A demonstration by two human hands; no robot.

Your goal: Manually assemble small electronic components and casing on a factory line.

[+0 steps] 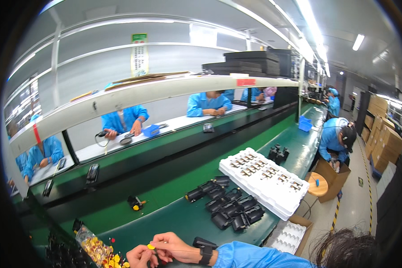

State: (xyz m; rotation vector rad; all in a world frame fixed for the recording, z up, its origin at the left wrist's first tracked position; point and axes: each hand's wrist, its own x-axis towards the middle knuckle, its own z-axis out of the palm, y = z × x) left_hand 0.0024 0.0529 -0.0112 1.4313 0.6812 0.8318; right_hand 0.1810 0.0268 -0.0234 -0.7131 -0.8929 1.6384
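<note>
Above the green bench [165,219], the right hand [171,246] pinches a yellow piece [151,246]; left hand [140,257] curls, grip unclear.

A hand could pass from the right hand [172,247] across the bare stretch of counter [167,219] toward its far edge, left of the cluster of black parts [232,207]. The white tray [264,196] blocks the way along the near edge, with more black parts [278,154] past it. By the left hand [140,257], the bag of yellow and red pieces [96,250] obstructs the left end.
</note>
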